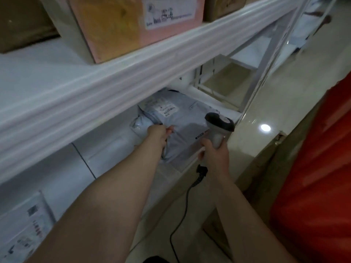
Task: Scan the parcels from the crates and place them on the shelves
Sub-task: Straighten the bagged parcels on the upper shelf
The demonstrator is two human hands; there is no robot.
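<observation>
A grey plastic mailer parcel (182, 128) with a white label lies flat on the lower white shelf (218, 103), under the upper shelf's front beam. My left hand (159, 132) reaches into the shelf and pinches the parcel's left edge. My right hand (213, 151) grips the handle of a grey and black barcode scanner (218, 124), held just above the parcel's right side. The scanner's black cable (182, 211) hangs down between my forearms.
The upper shelf's white beam (133, 80) crosses the view, with a pink and tan box (121, 25) and brown cartons on it. A labelled white parcel (24, 224) sits at the lower left. A red crate (319, 168) stands at the right on the tiled floor.
</observation>
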